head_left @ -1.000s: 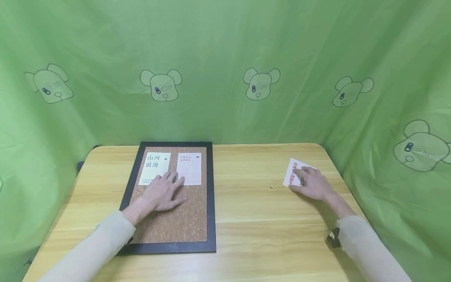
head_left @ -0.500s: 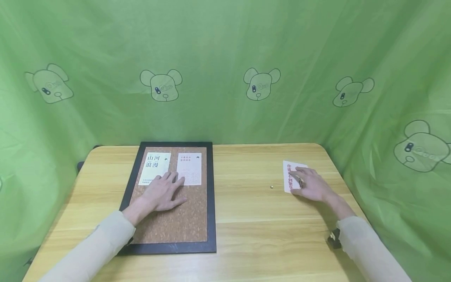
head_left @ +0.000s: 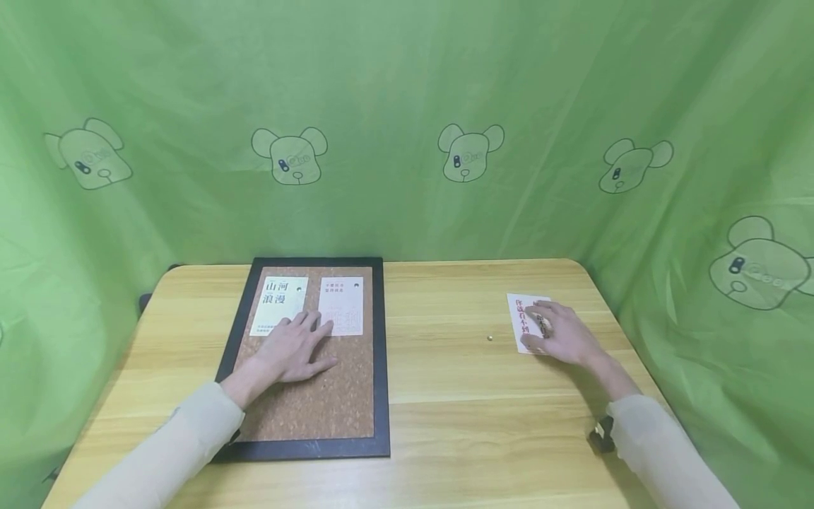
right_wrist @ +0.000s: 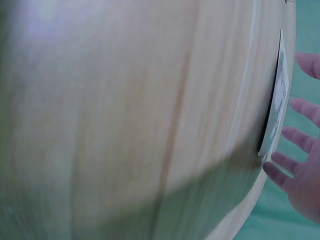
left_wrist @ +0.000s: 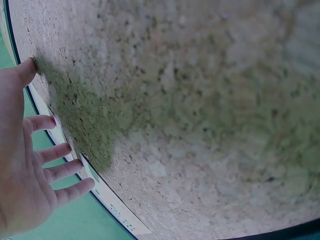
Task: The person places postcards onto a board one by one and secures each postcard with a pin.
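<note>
Fingers spread, my left hand (head_left: 291, 351) (left_wrist: 25, 175) rests on the corkboard (head_left: 333, 410) (left_wrist: 200, 165), its fingertips at the lower edges of two cards: a pale one with dark characters (head_left: 278, 300) and a pinkish one with red print (head_left: 341, 297). A white card with red characters (head_left: 523, 322) (right_wrist: 277, 97) lies tilted on the table at the right. My right hand (head_left: 562, 338) (right_wrist: 306, 175) touches it from the right, fingers apart and loosely bent, covering part of the card. A dark patch on the card shows between thumb and fingers.
One tiny shiny round object (head_left: 490, 338) lies on the wooden table (head_left: 470, 417), left of the red-lettered card. A black frame (head_left: 381, 382) borders the corkboard. Green curtains (head_left: 394, 85) with bear drawings hang behind and at both sides.
The red-lettered card has turned anticlockwise and slid slightly left and toward me under my right hand, showing more of its upper left part. My left hand has stayed in place.
</note>
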A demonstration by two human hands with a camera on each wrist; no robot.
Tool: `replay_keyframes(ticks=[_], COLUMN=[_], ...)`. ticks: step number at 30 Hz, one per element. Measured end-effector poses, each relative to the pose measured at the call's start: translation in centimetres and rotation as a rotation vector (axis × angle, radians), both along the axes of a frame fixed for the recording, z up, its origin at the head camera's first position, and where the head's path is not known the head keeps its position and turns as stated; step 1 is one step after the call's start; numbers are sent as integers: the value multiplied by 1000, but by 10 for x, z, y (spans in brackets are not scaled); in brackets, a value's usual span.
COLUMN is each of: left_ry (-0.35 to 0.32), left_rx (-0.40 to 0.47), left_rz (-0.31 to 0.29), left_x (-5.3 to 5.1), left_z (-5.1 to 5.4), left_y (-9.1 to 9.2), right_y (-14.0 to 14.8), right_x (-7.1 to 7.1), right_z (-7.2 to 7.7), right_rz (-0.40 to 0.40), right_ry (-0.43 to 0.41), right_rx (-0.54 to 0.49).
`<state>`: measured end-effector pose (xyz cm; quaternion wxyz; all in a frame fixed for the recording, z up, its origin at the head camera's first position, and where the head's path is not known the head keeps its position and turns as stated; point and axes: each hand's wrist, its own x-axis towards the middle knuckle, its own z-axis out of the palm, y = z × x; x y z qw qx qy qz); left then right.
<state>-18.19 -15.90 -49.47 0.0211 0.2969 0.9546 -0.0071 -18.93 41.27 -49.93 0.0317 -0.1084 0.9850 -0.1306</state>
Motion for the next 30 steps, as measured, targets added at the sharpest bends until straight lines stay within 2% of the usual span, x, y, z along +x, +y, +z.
replay_keyframes(ticks=[8,13,22,30], left_ry=[1,-4,9,13], left_rx=[0,-5,-7,-2], left_rz=[0,1,-14,-14], left_x=[0,0,0,-1], left_z=[0,0,1,0], left_y=[-1,-1,-1,0], right_y=[-5,-12,-23,-29], right_x=[4,6,10,12], right_z=[4,6,9,12], right_rz=[-184,-270,-339,-355], right_ry=[-40,-61,-80,-103], right_rx=[39,51,83,94])
